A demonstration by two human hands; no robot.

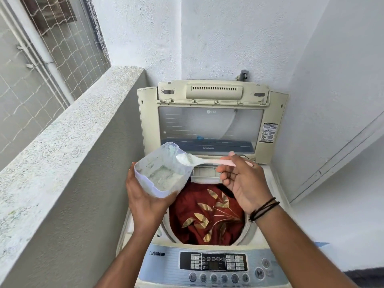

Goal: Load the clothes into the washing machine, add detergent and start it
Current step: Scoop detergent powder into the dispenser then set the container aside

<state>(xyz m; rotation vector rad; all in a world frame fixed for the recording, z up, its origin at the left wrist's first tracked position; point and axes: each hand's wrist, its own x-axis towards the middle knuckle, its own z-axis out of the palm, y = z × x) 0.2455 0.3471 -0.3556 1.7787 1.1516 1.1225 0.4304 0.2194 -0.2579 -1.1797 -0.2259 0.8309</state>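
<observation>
Centre frame, the left hand (pixel 145 200) cupped a clear tub (pixel 161 173) of detergent powder from below, fingers curled round its base. The right hand (pixel 243 183) pinched a pink spoon (pixel 207 161), heaped with powder, level above the tub's rim. Below them, red clothes (pixel 207 215) with gold leaves filled the drum of the washing machine (pixel 212 265), its lid (pixel 209 129) raised.

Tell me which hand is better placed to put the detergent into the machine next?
The right hand. It pinches the spoon, already heaped with powder, directly over the open detergent drawer. The left hand only holds the detergent container from below.
</observation>
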